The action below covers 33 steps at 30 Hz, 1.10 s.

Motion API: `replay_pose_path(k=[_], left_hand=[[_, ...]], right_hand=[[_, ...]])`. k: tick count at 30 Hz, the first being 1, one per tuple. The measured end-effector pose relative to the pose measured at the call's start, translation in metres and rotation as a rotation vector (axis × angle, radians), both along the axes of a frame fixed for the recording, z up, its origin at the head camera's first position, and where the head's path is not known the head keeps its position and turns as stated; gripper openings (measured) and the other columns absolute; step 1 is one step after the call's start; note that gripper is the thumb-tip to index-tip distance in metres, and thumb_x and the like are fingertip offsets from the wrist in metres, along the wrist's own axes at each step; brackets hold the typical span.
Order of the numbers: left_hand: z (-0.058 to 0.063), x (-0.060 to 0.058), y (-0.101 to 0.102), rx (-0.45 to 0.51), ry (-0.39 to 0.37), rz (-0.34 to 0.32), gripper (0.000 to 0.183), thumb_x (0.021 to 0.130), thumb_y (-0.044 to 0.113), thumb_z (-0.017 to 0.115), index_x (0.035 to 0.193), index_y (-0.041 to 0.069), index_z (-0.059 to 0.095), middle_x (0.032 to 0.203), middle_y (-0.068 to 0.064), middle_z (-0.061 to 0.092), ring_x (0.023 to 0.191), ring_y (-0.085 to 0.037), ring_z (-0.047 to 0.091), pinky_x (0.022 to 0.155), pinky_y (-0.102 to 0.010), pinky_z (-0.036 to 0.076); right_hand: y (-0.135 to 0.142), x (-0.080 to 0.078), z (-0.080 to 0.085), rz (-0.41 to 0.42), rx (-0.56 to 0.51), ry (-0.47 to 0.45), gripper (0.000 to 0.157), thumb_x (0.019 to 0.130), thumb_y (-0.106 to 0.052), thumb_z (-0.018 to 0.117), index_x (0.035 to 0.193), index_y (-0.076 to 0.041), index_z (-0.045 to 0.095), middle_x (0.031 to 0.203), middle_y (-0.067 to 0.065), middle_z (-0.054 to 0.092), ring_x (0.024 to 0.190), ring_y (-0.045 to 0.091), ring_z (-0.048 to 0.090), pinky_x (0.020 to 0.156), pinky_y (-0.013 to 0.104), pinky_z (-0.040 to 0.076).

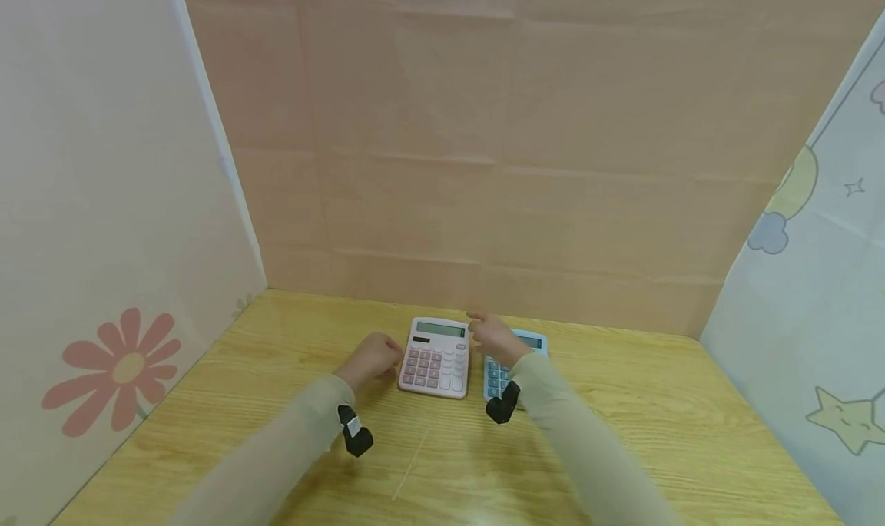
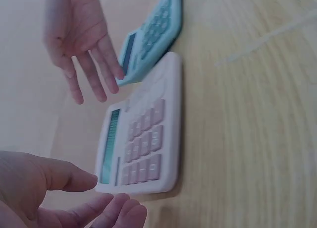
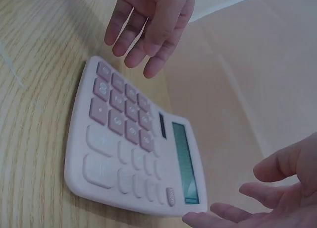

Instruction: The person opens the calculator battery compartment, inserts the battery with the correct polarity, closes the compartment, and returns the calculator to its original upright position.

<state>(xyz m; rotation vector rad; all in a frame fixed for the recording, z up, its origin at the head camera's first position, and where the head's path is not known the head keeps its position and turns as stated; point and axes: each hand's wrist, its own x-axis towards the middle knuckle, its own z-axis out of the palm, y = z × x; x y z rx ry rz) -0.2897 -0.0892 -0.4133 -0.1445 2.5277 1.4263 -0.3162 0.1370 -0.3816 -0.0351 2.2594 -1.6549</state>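
Note:
A pink calculator lies flat on the wooden table in the head view, its display at the far end. My left hand is at its left side, fingers relaxed and thumb apart from them; the fingertips are right by the edge in the left wrist view. On the other side my right hand hovers by the upper right corner, its fingers extended near the display end. Partly hidden under the right hand and sleeve is a blue calculator, just right of the pink one. Neither hand grips anything.
The wooden table meets a tan backdrop behind the calculators. Patterned sheets rise at both sides, one with a red flower. A thin pale line runs along the tabletop near the front. Both wrists carry black straps.

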Motion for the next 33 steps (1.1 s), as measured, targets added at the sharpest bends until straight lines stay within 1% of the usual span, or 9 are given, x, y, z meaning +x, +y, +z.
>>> replay_pose_path(k=[4, 7, 12, 18, 20, 25, 27, 30, 33], left_hand=[[0.012, 0.0, -0.004, 0.102, -0.012, 0.011, 0.025, 0.095, 0.01, 0.052, 0.114, -0.005, 0.06, 0.095, -0.013, 0.062, 0.08, -0.021, 0.062, 0.075, -0.034, 0.056], [0.021, 0.001, -0.007, 0.172, -0.021, 0.015, 0.029, 0.097, 0.012, 0.051, 0.119, -0.006, 0.058, 0.095, -0.014, 0.062, 0.081, -0.02, 0.062, 0.076, -0.034, 0.056], [0.029, 0.005, -0.007, 0.244, -0.028, 0.003, 0.031, 0.098, 0.011, 0.048, 0.122, -0.007, 0.057, 0.094, -0.014, 0.063, 0.08, -0.02, 0.063, 0.074, -0.033, 0.056], [0.034, 0.011, 0.001, 0.265, -0.018, -0.058, 0.032, 0.094, 0.008, 0.049, 0.121, -0.008, 0.058, 0.096, -0.017, 0.064, 0.078, -0.02, 0.063, 0.074, -0.033, 0.057], [0.035, 0.013, 0.007, 0.263, -0.021, -0.087, 0.032, 0.094, 0.008, 0.049, 0.12, -0.007, 0.059, 0.095, -0.016, 0.064, 0.077, -0.019, 0.063, 0.074, -0.034, 0.057], [0.033, 0.016, 0.023, 0.257, -0.034, -0.149, 0.03, 0.094, 0.01, 0.05, 0.118, -0.005, 0.061, 0.091, -0.011, 0.064, 0.076, -0.019, 0.062, 0.075, -0.035, 0.056], [0.032, 0.018, 0.029, 0.265, -0.037, -0.166, 0.03, 0.094, 0.01, 0.05, 0.117, -0.005, 0.061, 0.091, -0.011, 0.064, 0.076, -0.019, 0.062, 0.074, -0.035, 0.056], [0.028, 0.02, 0.038, 0.265, -0.047, -0.185, 0.029, 0.095, 0.011, 0.05, 0.116, -0.006, 0.061, 0.09, -0.011, 0.064, 0.073, -0.018, 0.061, 0.071, -0.033, 0.057], [0.022, 0.021, 0.047, 0.26, -0.067, -0.192, 0.029, 0.097, 0.012, 0.05, 0.116, -0.006, 0.061, 0.088, -0.011, 0.064, 0.07, -0.015, 0.06, 0.068, -0.03, 0.056]], right_hand=[[-0.001, 0.005, 0.007, 0.008, -0.06, 0.002, 0.048, 0.101, -0.005, 0.036, 0.148, -0.001, 0.03, 0.148, 0.027, 0.035, 0.135, 0.044, 0.037, 0.109, 0.054, 0.034], [-0.004, 0.012, 0.011, 0.015, -0.13, -0.006, 0.042, 0.102, -0.005, 0.038, 0.144, 0.0, 0.036, 0.141, 0.027, 0.043, 0.129, 0.042, 0.046, 0.105, 0.051, 0.04], [-0.004, 0.03, 0.013, 0.058, -0.17, 0.013, 0.038, 0.102, -0.005, 0.037, 0.14, 0.002, 0.04, 0.138, 0.028, 0.046, 0.124, 0.039, 0.051, 0.102, 0.047, 0.045], [0.006, 0.049, 0.013, 0.091, -0.176, 0.041, 0.038, 0.101, -0.006, 0.038, 0.137, 0.005, 0.04, 0.134, 0.029, 0.047, 0.121, 0.04, 0.052, 0.098, 0.044, 0.048], [0.014, 0.053, 0.012, 0.096, -0.172, 0.047, 0.038, 0.102, -0.009, 0.039, 0.137, 0.006, 0.039, 0.135, 0.029, 0.046, 0.122, 0.041, 0.052, 0.1, 0.046, 0.046], [0.041, 0.057, 0.006, 0.066, -0.143, 0.053, 0.037, 0.104, -0.014, 0.039, 0.136, 0.003, 0.042, 0.136, 0.027, 0.047, 0.124, 0.04, 0.051, 0.1, 0.046, 0.046], [0.053, 0.056, 0.003, 0.05, -0.138, 0.054, 0.037, 0.104, -0.015, 0.037, 0.137, 0.003, 0.042, 0.136, 0.027, 0.047, 0.125, 0.041, 0.05, 0.098, 0.043, 0.048], [0.071, 0.054, 0.002, 0.042, -0.121, 0.066, 0.041, 0.105, -0.015, 0.033, 0.139, 0.007, 0.037, 0.14, 0.028, 0.043, 0.126, 0.04, 0.049, 0.1, 0.044, 0.046], [0.088, 0.049, 0.0, -0.019, -0.105, 0.081, 0.04, 0.105, -0.014, 0.033, 0.139, 0.008, 0.037, 0.141, 0.029, 0.042, 0.125, 0.038, 0.05, 0.101, 0.045, 0.046]])
